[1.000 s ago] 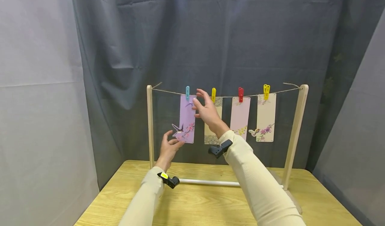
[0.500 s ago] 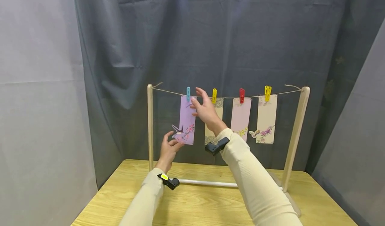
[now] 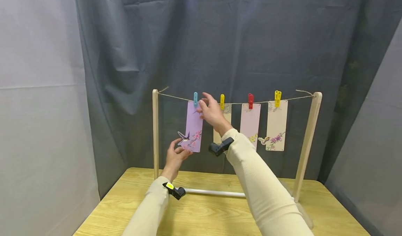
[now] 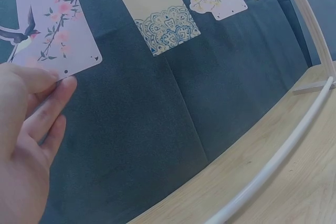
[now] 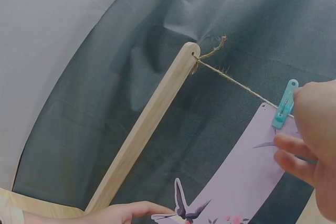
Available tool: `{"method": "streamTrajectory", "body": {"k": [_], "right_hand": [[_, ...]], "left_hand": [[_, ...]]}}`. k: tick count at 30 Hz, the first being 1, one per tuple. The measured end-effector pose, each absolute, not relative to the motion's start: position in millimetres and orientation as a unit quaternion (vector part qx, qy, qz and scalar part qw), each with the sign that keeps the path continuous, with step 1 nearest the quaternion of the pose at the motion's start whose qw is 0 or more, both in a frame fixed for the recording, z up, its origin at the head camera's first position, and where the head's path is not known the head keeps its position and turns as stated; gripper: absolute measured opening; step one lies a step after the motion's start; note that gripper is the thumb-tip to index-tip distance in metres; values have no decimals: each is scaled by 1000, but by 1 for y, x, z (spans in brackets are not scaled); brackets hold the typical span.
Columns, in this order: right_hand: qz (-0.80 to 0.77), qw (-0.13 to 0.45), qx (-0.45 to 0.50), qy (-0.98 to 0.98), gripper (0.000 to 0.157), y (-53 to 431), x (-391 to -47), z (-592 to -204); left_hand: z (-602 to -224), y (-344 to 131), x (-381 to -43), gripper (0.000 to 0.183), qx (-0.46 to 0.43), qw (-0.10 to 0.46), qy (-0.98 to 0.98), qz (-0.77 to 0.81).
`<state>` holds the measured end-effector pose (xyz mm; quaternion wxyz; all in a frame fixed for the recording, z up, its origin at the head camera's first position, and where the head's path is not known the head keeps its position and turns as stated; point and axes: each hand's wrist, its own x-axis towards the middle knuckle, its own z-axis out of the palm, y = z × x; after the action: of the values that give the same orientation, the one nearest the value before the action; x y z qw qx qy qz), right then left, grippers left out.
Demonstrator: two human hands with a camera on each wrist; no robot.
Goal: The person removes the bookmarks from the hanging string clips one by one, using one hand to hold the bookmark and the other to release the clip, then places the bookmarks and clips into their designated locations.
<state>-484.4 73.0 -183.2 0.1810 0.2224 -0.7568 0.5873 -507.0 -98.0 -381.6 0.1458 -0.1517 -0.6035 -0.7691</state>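
Note:
A purple card (image 3: pixel 193 124) with a swallow cut-out and pink blossoms hangs from a string (image 3: pixel 176 97) by a blue clothespin (image 3: pixel 195 99). My left hand (image 3: pixel 175 159) pinches the card's lower edge; in the left wrist view the thumb (image 4: pixel 39 78) lies over its front. High on the card's right side is my right hand (image 3: pixel 213 112), fingers spread loosely beside the clothespin. The right wrist view has two fingertips (image 5: pixel 286 153) over the card's upper right part, and the hand hides some of that edge.
To the right hang a lace-patterned cream card (image 4: pixel 170 27), a pink card (image 3: pixel 250 122) and a cream bird card (image 3: pixel 276 124), on yellow and red clothespins. Wooden posts (image 3: pixel 155 131) hold the string, with a white rod (image 3: pixel 213 192) low between them on the wooden table (image 3: pixel 201 215).
My right hand has shifted slightly left, closer to the blue clothespin. The purple card tilts a little more, its bottom to the left. The left hand stays at the card's lower edge.

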Motion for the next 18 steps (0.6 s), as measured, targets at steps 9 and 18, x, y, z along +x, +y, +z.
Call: {"method": "streamTrajectory", "body": {"k": [9,18], "right_hand": [[573,160,224,-772,55,70,-483,-177],[551,169,206,-791,47,62,-479,-170]], "left_hand": [[-380,-107,-515,58,-167,145,-625,-748],[-379,-115,-522,56,-183,151,-633,-737]]}}
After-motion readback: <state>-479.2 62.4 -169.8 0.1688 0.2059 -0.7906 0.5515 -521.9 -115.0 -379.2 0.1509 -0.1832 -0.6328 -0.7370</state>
